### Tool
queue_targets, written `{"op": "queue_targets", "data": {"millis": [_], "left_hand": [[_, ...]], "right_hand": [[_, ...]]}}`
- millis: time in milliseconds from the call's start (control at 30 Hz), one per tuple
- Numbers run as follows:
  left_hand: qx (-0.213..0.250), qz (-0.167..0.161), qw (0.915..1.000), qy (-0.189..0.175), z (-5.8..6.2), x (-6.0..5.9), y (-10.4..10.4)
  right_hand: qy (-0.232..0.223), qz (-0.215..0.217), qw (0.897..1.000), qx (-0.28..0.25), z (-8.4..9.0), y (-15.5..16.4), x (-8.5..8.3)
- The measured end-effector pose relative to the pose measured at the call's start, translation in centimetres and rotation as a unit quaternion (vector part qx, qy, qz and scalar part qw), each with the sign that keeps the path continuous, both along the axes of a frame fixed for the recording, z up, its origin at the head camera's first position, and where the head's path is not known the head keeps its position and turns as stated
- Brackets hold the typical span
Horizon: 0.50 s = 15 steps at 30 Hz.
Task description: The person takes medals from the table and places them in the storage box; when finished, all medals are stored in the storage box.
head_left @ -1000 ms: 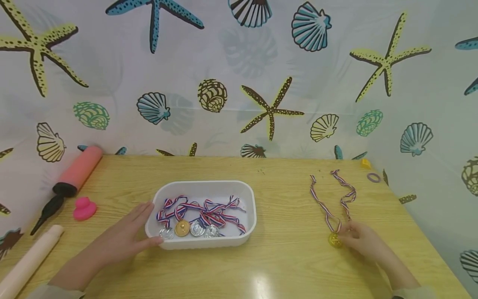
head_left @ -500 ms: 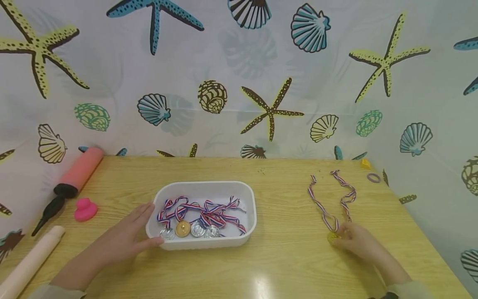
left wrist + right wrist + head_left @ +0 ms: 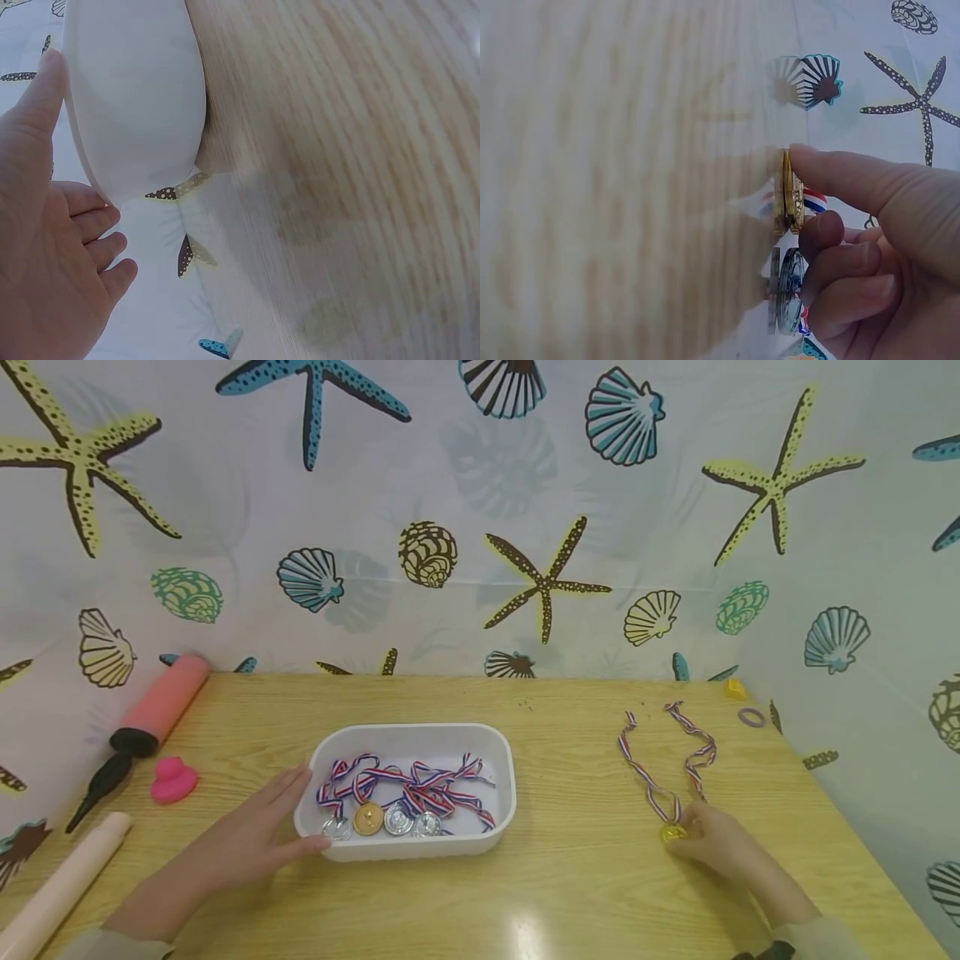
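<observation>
A white tray sits mid-table and holds several medals with red, white and blue ribbons. My left hand rests flat against the tray's left end, fingers straight; the left wrist view shows this left hand beside the tray wall. Off to the right, a gold medal lies on the table, its striped ribbon trailing toward the back. My right hand pinches that medal. In the right wrist view the medal stands on edge between thumb and fingers.
A pink and black pump, a pink rubber duck and a cream roller lie at the table's left. A purple ring and a small yellow piece sit at the back right corner. A seashell curtain surrounds the table.
My right hand has drawn the gold medal slightly back and tipped it up off the table. The left hand and the tray have stayed still.
</observation>
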State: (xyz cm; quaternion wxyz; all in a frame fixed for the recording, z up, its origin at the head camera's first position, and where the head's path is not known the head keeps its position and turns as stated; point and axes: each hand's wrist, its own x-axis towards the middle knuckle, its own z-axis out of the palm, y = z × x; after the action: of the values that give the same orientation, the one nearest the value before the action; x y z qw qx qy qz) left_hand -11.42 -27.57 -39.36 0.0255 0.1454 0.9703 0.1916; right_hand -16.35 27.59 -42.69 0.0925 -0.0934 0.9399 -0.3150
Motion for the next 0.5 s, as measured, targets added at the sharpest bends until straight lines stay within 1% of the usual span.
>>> {"op": "queue_targets", "data": {"millis": [267,500], "left_hand": [[0.000,0.000,1.0000,0.006,-0.06,0.00,-0.04],[0.005,0.002,1.0000,0.000,0.02,0.11,-0.02]], "right_hand": [[0.000,0.008,1.000,-0.002,0.15,0.01,-0.22],[0.001,0.009,1.000,-0.010,0.45,0.00,-0.43]]}}
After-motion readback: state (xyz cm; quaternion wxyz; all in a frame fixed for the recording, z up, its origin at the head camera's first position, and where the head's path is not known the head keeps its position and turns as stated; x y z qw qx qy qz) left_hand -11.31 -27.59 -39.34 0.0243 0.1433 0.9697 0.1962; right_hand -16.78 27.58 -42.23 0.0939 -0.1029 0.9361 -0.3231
